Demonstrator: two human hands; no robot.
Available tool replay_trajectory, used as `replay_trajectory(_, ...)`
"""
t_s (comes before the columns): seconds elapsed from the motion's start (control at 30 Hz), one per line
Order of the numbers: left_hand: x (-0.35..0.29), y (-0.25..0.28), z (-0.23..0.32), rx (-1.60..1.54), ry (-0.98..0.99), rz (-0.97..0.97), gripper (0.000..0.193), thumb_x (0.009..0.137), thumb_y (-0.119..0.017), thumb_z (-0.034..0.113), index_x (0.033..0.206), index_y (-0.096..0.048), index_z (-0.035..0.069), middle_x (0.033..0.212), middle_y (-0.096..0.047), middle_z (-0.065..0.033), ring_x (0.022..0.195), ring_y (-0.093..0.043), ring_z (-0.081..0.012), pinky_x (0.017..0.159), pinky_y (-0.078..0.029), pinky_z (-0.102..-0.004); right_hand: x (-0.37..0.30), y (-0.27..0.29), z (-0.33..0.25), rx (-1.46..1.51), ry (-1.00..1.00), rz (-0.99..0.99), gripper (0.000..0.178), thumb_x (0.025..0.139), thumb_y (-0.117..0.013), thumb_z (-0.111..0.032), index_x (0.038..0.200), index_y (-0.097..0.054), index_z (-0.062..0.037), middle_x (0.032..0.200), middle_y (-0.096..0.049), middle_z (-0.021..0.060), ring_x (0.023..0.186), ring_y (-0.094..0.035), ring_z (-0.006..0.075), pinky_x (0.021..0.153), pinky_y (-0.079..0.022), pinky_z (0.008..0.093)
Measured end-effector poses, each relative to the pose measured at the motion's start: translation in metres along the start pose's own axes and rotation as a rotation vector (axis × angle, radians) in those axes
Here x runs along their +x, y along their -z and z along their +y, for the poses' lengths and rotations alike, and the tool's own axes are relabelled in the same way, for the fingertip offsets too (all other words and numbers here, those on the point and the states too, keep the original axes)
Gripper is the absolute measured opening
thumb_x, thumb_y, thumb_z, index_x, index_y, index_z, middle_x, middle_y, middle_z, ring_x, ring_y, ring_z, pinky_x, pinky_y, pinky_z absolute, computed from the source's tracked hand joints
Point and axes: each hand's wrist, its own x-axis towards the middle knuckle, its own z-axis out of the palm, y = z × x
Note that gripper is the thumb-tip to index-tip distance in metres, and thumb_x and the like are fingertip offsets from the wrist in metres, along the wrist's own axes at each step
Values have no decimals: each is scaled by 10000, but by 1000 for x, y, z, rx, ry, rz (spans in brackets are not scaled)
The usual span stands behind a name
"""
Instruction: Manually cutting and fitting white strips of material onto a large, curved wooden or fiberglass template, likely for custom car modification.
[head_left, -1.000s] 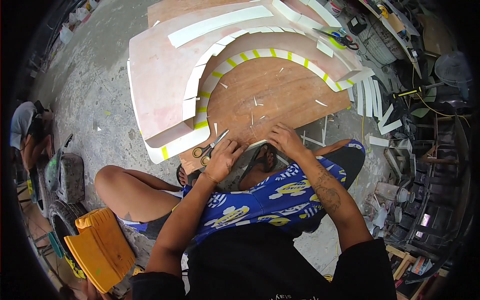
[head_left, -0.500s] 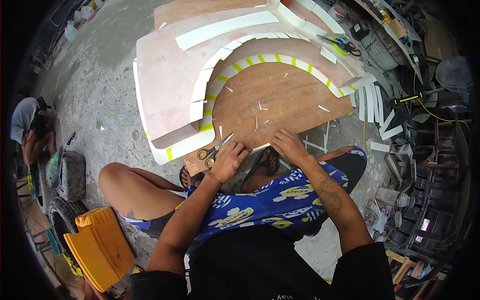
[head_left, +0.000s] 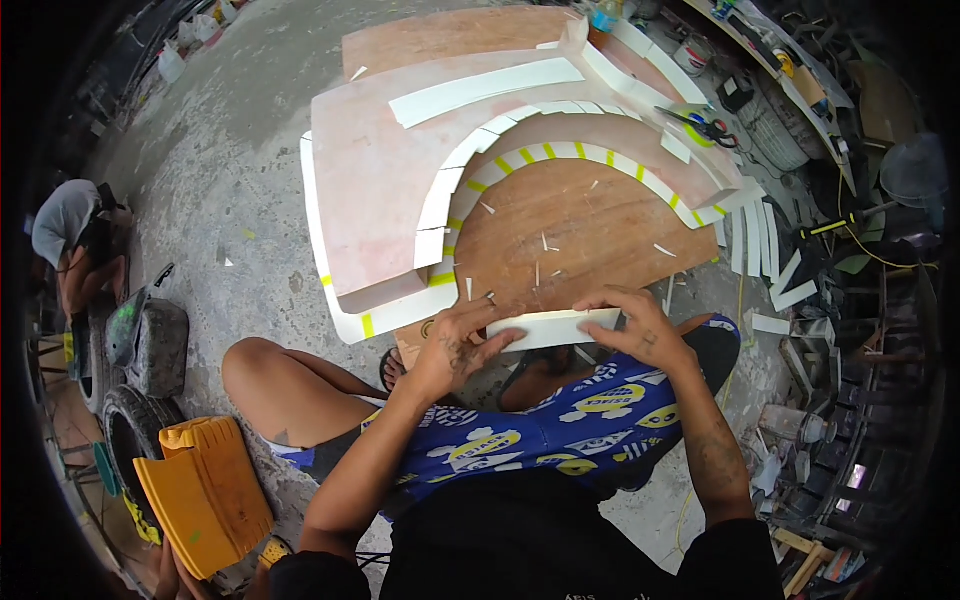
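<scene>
A white card strip (head_left: 550, 332) is stretched level between my hands, just over the near edge of the brown plywood board (head_left: 560, 235). My left hand (head_left: 460, 345) pinches its left end, thumb along the front. At the right end, my right hand (head_left: 640, 325) grips it the same way. Beyond them lies a large pale, fender-shaped panel (head_left: 370, 190) with a round arch. White card pieces line the arch, and a curved white band (head_left: 510, 165) with yellow tape runs along its foot. Part of a scissors handle (head_left: 427, 328) shows beside my left hand; the rest is hidden.
A long white piece (head_left: 490, 88) lies on the panel, with another pair of scissors (head_left: 712, 128) at its right. Cut white strips (head_left: 755, 235) lie on the floor. A yellow-orange plastic piece (head_left: 205, 490) and a tire (head_left: 135, 430) stand left. Another person (head_left: 75, 235) crouches far left.
Both hands have risen from the board's near edge and now hold up the white card strip. My left hand now covers most of the nearby scissors. The view has shifted slightly.
</scene>
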Motion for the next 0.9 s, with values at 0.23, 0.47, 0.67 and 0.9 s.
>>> replay_trajectory(0.23, -32, 19, 21, 20, 56, 104, 250, 796, -755, 115, 1007, -701, -8, 816, -662, -121, 687, -607, -198, 613, -468, -300, 5, -21, -37, 127, -40, -6, 275, 738, -796, -172, 983, -740, -59, 848, -693, 117, 742, -670, 227, 675, -499, 309)
replay_trajectory(0.47, -55, 24, 14, -11, 240, 104, 207, 831, -720, 110, 1004, -701, -2, 766, -636, -129, 634, -589, -236, 603, -460, -332, 20, -41, -39, 142, -107, -154, 254, 744, -802, -182, 954, -744, -51, 830, -693, 112, 710, -663, 196, 647, -496, 297)
replay_trajectory(0.67, -63, 33, 3, -29, 222, 97, 211, 842, -718, 145, 996, -707, 2, 722, -637, -124, 606, -583, -193, 556, -449, -316, 28, -51, -45, 149, -104, -237, 268, 749, -797, -211, 950, -738, -44, 834, -695, 111, 728, -664, 213, 681, -505, 308)
replay_trajectory(0.9, -75, 32, 23, -168, 331, 111, 249, 827, -738, 164, 1016, -705, 7, 772, -654, -121, 591, -570, -179, 546, -448, -293, 33, -67, -66, 118, 79, -400, 258, 824, -718, -190, 1022, -707, -26, 830, -666, 130, 666, -635, 249, 642, -483, 352)
